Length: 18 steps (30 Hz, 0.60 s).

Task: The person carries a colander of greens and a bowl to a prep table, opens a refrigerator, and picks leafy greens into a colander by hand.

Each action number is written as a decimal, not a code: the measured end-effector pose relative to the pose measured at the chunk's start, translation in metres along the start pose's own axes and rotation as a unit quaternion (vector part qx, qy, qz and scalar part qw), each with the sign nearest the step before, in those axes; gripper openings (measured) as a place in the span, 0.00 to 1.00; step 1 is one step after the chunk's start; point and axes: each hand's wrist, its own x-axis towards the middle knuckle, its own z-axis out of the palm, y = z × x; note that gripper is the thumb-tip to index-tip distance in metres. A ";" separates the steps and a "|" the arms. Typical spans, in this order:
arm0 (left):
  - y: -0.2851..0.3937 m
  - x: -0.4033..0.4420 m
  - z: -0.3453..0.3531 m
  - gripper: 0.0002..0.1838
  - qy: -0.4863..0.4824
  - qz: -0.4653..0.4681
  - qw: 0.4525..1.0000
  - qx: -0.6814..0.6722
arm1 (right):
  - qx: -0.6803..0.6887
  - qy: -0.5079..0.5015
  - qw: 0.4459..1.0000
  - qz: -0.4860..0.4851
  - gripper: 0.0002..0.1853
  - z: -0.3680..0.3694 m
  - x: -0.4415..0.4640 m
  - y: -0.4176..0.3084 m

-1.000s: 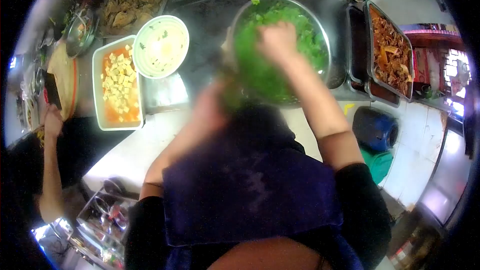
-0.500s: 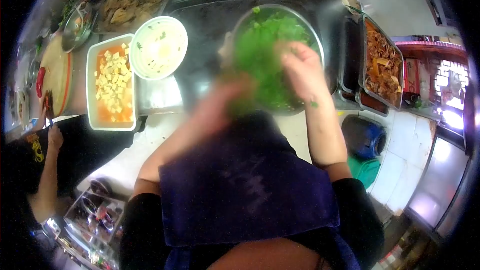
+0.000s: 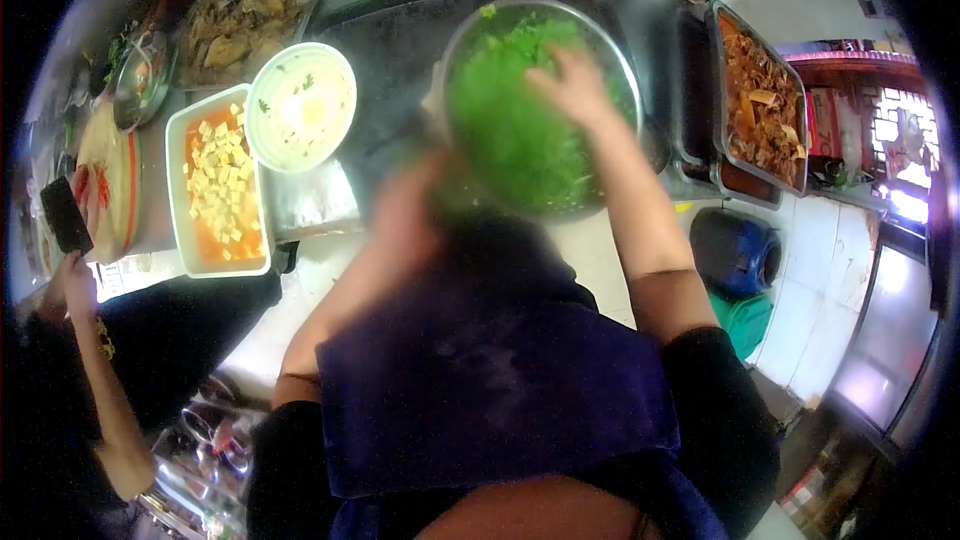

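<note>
A round metal bowl (image 3: 636,90) full of chopped leafy greens (image 3: 510,130) stands on the dark counter in front of me. Over the right part of the greens is my right hand (image 3: 572,88), its fingers spread and no held thing visible. My left hand (image 3: 408,202) is by the bowl's lower left edge, smeared by motion; its fingers and anything in them cannot be made out. Left of the bowl, a white round tub (image 3: 345,105) holds pale liquid with a few green bits.
Beside the tub sits a white tray (image 3: 180,210) of cubed tofu in orange liquid. Brown cooked food fills a metal pan (image 3: 725,105) at right; another tray (image 3: 245,25) lies at back left. At far left, a co-worker's hand (image 3: 75,285) holds a cleaver (image 3: 66,218) near a round chopping board (image 3: 125,180).
My right hand has moved up and left over the greens, and its fingers have spread. My left hand has shifted left. The co-worker's cleaver has been raised and turned broadside.
</note>
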 end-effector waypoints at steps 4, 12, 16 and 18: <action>-0.026 0.001 0.000 0.15 0.021 -0.053 0.996 -0.063 | -0.054 -0.009 0.961 -0.271 0.18 0.005 -0.069 -0.078; -0.043 0.002 0.000 0.13 0.009 -0.025 0.999 -0.037 | -0.047 0.000 0.948 -0.314 0.10 -0.038 -0.093 -0.039; -0.041 0.001 -0.006 0.14 0.019 -0.045 0.998 -0.049 | 0.032 0.067 0.978 -0.194 0.20 -0.040 -0.051 -0.027; -0.041 0.000 -0.007 0.14 0.028 -0.052 0.996 -0.061 | 0.045 0.110 0.990 -0.072 0.28 -0.022 -0.019 -0.032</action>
